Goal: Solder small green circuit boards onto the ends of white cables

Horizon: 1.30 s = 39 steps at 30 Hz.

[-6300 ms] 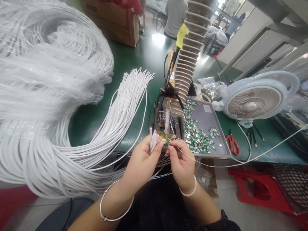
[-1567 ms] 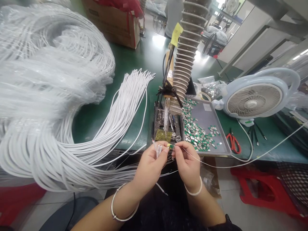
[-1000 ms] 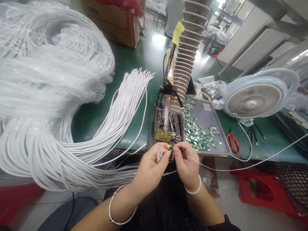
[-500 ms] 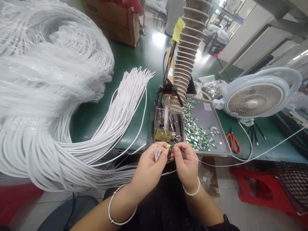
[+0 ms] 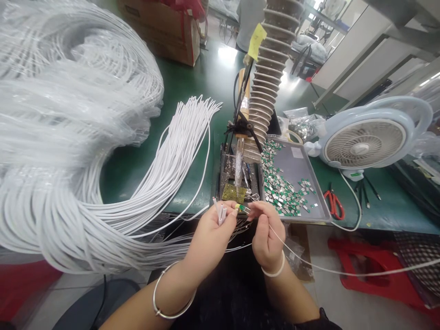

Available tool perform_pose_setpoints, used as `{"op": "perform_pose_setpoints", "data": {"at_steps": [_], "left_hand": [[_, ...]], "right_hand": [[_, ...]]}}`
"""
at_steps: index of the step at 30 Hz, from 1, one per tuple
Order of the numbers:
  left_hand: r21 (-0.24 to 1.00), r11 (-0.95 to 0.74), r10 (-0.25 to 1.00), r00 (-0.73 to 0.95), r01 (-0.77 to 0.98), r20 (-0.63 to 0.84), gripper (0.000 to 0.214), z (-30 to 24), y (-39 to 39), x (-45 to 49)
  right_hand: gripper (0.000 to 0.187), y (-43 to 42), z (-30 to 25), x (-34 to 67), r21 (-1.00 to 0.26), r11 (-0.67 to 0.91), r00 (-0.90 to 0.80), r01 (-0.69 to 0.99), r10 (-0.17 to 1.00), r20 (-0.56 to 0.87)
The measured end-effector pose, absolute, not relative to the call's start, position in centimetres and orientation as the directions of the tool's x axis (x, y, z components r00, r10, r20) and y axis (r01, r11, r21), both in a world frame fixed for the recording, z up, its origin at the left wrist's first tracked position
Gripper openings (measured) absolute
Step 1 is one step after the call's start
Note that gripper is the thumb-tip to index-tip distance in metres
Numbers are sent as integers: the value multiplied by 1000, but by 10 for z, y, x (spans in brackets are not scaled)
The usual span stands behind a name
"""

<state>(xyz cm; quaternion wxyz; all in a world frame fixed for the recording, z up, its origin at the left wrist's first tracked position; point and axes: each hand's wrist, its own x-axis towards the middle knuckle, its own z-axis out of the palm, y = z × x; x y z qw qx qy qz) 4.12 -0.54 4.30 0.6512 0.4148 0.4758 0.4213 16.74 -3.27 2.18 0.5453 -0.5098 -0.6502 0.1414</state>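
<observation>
Left hand (image 5: 210,236) grasps cable ends (image 5: 222,216), pinches green board (image 5: 242,208); right hand (image 5: 270,236) loosely holds wire (image 5: 364,274). Apparently board-positioning step; next calls for steadiness.

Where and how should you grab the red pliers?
I'd take the pliers by their red handles, reaching from the table's near edge. The handles spread towards that edge, while the dark tip points away. The tray is close on the left, so fingers probably fit better from the right.
</observation>
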Motion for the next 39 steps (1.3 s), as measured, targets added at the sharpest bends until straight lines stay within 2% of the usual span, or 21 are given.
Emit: {"op": "perform_pose_setpoints", "data": {"at_steps": [4, 11, 18, 39], "left_hand": [[934, 320, 939, 186, -157, -290, 9, 43, -2, 41], [931, 308, 944, 181, -197, -274, 7, 50, 0, 42], [937, 293, 950, 164, -190, -264, 7, 52, 3, 42], [938, 284, 954, 155, -201, -256, 7, 60, 6, 40]], "right_hand": [[37, -33, 16, 167, -694, 529, 134, 489, 740, 659], [30, -27, 20, 167, -615, 592, 47, 520, 699, 713], [27, -24, 25, 165, -563, 568, 16, 601, 695, 719], [25, -16, 34, 159, -508, 572, 0, 644, 664, 747]]}}
